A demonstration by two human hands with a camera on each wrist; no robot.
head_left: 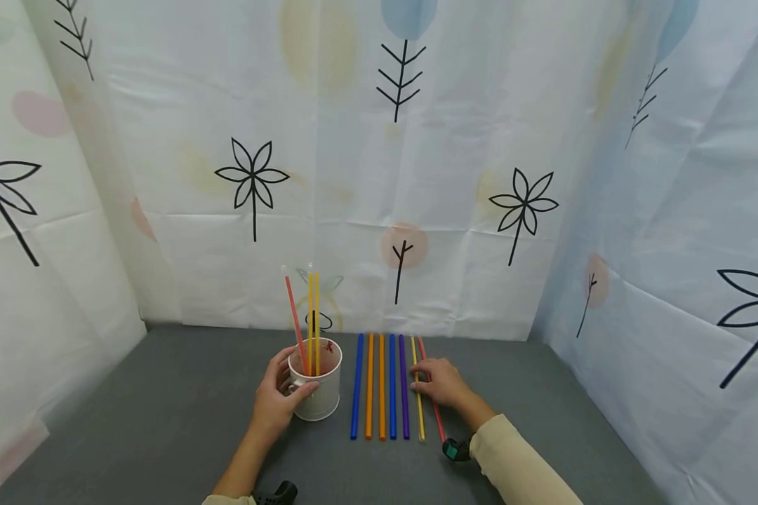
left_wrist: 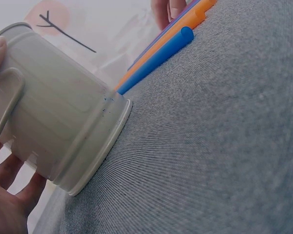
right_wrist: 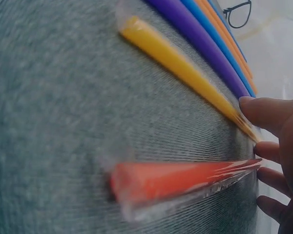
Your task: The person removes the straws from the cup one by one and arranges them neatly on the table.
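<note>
Yellow inside its clear wrapper, one yellow straw lies on the grey tabletop below your right hand, running through the gap between your thumb and index finger. That hand is spread, thumb and fingers well apart; you cannot tell from these views whether a fingertip actually touches the straw. Just to its right, a wrapped red straw passes under your fingers, and just to its left lies a purple straw, close to your thumb tip. Farther left, two orange straws lie between two blue straws, all roughly parallel. Your left hand grips a white mug, thumb on one side of its handle, fingers on the other. Inside the upright mug stand two yellow straws and a leaning red straw.
</note>
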